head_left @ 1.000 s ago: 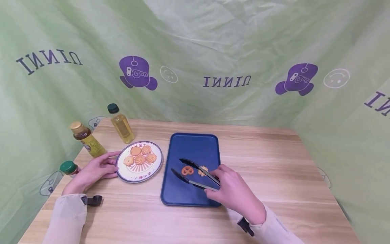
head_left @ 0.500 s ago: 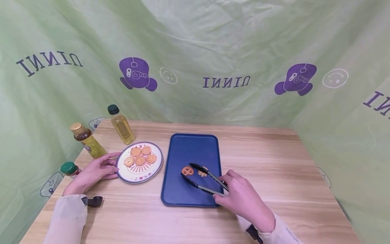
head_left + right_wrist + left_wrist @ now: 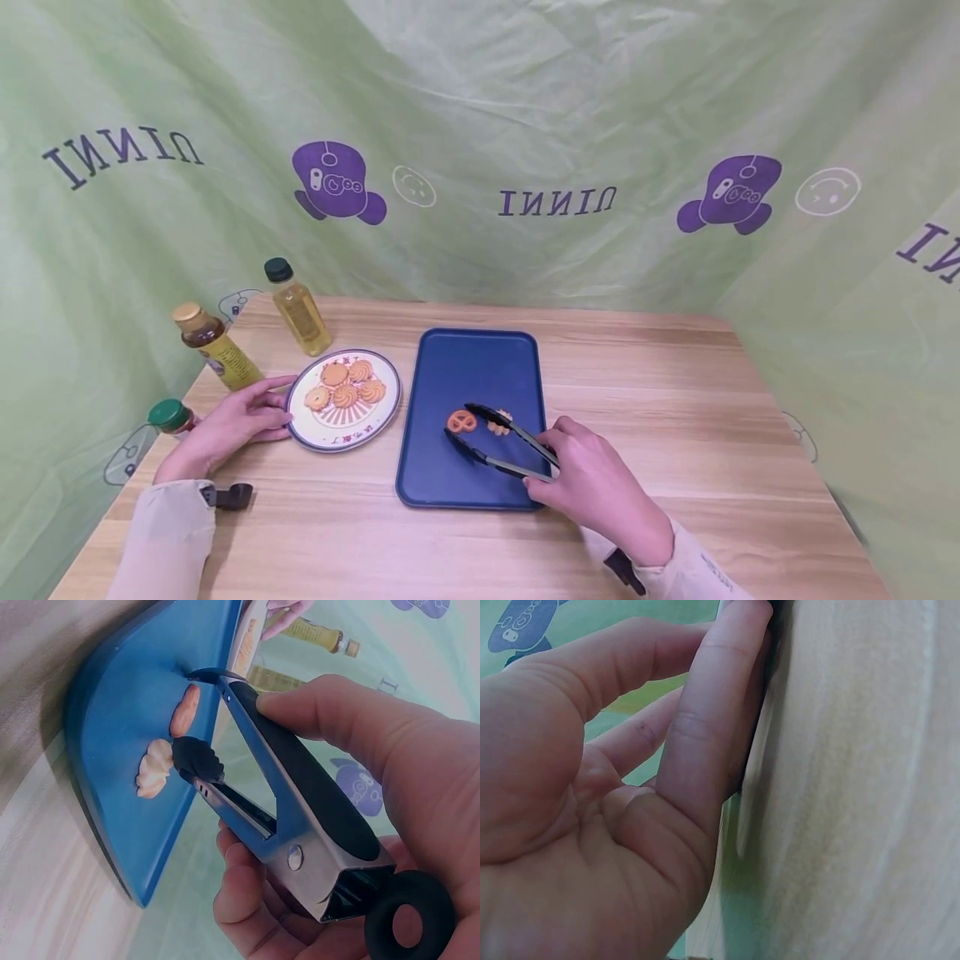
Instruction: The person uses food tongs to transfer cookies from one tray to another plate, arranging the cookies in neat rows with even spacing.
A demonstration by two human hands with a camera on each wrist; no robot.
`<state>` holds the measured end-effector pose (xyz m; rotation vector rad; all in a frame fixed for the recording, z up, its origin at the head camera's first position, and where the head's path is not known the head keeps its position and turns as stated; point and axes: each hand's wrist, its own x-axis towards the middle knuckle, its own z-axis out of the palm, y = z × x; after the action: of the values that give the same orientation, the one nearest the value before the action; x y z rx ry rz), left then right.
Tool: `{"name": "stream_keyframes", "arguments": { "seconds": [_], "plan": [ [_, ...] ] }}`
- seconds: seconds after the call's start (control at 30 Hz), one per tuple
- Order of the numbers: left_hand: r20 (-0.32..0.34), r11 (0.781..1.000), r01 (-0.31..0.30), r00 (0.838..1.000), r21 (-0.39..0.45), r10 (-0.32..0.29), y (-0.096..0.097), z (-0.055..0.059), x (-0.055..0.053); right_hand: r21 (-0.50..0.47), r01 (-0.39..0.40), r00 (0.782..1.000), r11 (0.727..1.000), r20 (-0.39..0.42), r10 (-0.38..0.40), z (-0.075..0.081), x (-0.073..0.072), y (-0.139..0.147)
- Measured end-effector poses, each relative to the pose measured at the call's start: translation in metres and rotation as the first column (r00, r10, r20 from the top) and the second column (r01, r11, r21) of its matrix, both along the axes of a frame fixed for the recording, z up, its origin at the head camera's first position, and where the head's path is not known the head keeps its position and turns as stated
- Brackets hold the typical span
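My right hand (image 3: 596, 492) holds a pair of tongs (image 3: 300, 780) with black tips, thumb on one arm and fingers behind the other. The tips stand apart over the blue tray (image 3: 480, 367), one to each side of a pretzel-shaped biscuit (image 3: 461, 421). Beside it lies a pale scalloped biscuit (image 3: 154, 769), partly covered by one tong arm in the head view. At the left, my left hand (image 3: 232, 423) touches the rim of a white plate (image 3: 381, 417) with relaxed, extended fingers. Several round biscuits (image 3: 345, 394) sit on that plate. In the left wrist view the plate is mostly hidden.
Behind the plate stands a bottle of yellow oil (image 3: 302, 317) with a dark cap. Further left are a yellow-labelled bottle (image 3: 225, 354) and a green-capped jar (image 3: 171, 414), close to my left arm. A green curtain (image 3: 480, 267) hangs behind the wooden table (image 3: 637, 383).
My right hand and the tongs have shifted right and slightly nearer, bringing the tips around the pretzel-shaped biscuit. Over the last half second they barely move. The left hand and plate hold still.
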<state>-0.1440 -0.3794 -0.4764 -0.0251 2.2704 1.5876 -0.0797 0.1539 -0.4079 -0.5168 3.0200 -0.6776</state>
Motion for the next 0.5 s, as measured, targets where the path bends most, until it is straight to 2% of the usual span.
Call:
{"name": "stream_keyframes", "arguments": {
  "seconds": [0.5],
  "plan": [
    [-0.011, 1.0, 0.001, 1.0, 0.008, -0.001, 0.0008, -0.0006, -0.0009, -0.005, 0.002, 1.0, 1.0, 0.017, -0.002, 0.0014, -0.0042, -0.0021]
  ]
}}
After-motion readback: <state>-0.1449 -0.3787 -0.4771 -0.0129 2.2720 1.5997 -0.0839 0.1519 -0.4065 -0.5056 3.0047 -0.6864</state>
